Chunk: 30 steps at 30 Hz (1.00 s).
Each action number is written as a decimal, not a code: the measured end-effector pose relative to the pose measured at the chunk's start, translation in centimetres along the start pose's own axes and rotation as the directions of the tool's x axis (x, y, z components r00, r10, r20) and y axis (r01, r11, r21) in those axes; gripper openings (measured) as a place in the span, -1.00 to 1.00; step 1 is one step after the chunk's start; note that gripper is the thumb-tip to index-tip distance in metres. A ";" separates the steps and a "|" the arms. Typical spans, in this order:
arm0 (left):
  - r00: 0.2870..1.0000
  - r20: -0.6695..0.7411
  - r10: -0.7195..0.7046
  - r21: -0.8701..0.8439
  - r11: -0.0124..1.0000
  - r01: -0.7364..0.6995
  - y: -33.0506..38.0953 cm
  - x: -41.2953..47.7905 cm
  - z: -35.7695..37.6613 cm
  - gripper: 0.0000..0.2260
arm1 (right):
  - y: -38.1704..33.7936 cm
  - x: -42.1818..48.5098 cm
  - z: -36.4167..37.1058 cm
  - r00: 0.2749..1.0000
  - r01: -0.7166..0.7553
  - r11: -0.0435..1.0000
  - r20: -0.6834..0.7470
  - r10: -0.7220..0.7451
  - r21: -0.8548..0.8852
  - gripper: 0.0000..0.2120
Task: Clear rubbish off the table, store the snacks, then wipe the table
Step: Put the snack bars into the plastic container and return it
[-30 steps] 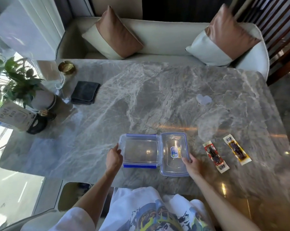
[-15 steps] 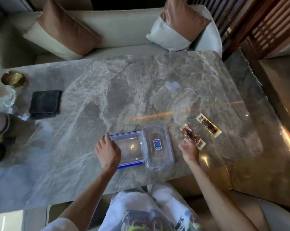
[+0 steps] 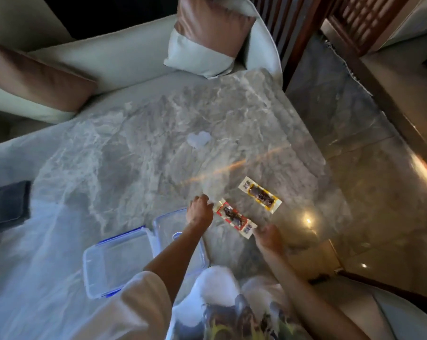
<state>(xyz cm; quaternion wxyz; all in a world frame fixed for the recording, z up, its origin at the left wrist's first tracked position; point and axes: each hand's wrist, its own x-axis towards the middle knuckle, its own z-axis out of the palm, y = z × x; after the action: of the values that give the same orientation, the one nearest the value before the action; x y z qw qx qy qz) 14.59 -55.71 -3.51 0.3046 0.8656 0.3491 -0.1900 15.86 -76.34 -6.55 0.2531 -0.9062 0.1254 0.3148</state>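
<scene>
On the grey marble table [image 3: 139, 148] lies a red-edged snack packet [image 3: 234, 218], with a yellow-edged snack packet [image 3: 260, 194] just beyond it to the right. My left hand [image 3: 199, 212] reaches across the lid, its fingers touching the red packet's far end. My right hand [image 3: 269, 238] touches that packet's near end. The packet looks flat on the table. A clear storage box with blue clips [image 3: 114, 263] stands open near the front edge, its lid [image 3: 168, 224] lying beside it under my left forearm. A dark folded cloth [image 3: 7, 204] lies at the left edge.
A pale heart-shaped scrap [image 3: 199, 139] lies mid-table. A cream sofa [image 3: 124, 57] with brown-and-white cushions [image 3: 205, 38] runs along the far side. The table's right edge drops to a glossy floor [image 3: 369, 173], with dark wooden slats [image 3: 359, 23] behind.
My left hand left the box and crossed over the lid to the red packet. My right hand went from the lid to the packet's near end. The view swung right.
</scene>
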 end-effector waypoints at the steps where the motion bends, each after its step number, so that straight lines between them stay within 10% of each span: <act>1: 0.999 0.037 -0.025 -0.020 0.999 0.025 0.4 0.4 0.8 -0.73 | 0.2 0.4 -0.2 1.000 -0.003 1.000 0.005 0.003 0.021 -0.69; 16: 0.982 0.149 -0.113 -0.466 0.868 0.170 5.6 2.1 3.2 -0.68 | 1.0 4.1 -2.7 0.987 -0.154 0.921 0.090 0.130 0.359 -0.82; 30: 0.998 0.002 -0.055 -0.198 0.979 0.055 11.5 6.6 7.4 -0.65 | 1.3 9.7 -5.2 0.967 -0.229 0.914 -0.027 0.252 0.335 -0.79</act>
<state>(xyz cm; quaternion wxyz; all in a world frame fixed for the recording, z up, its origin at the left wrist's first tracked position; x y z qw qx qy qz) 26.59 -63.91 -8.03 0.3832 0.8214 0.3905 -0.1612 25.51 -80.86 -9.69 0.3559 -0.8390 0.2955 0.2865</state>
